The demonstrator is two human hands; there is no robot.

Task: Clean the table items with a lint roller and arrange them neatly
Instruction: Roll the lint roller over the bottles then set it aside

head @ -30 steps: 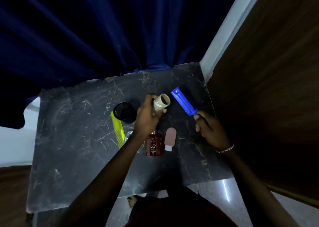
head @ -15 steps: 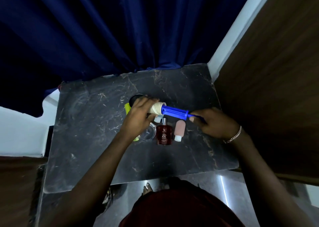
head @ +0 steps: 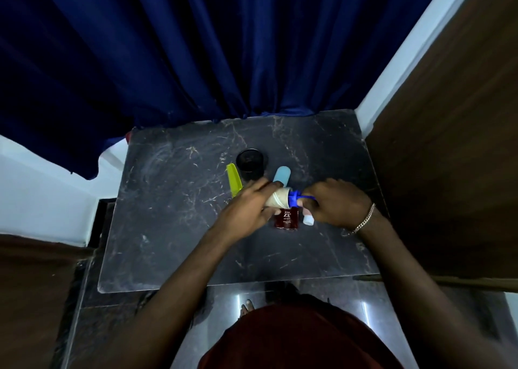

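Observation:
My left hand [head: 246,208] grips the cream paper roll [head: 277,200] of the lint roller above the middle of the dark marble table [head: 173,228]. My right hand [head: 336,203] is closed around the roller's blue handle [head: 297,196], which is pushed into the roll. Under my hands stand a dark red perfume bottle [head: 286,220] and a small pink bottle with a white cap [head: 307,219], both partly hidden. A light blue tube [head: 281,175], a black jar [head: 249,161] and a yellow-green comb [head: 234,182] lie just beyond my hands.
A dark blue curtain [head: 196,46] hangs along the table's far edge. A brown wooden panel [head: 448,144] stands close on the right. Glossy floor tiles [head: 238,312] and my red clothing [head: 294,340] lie below the near edge.
The blue handle, held apart from the roll a second ago, has been pushed into the roll. My hands have come together, and the light blue tube has come into sight behind them.

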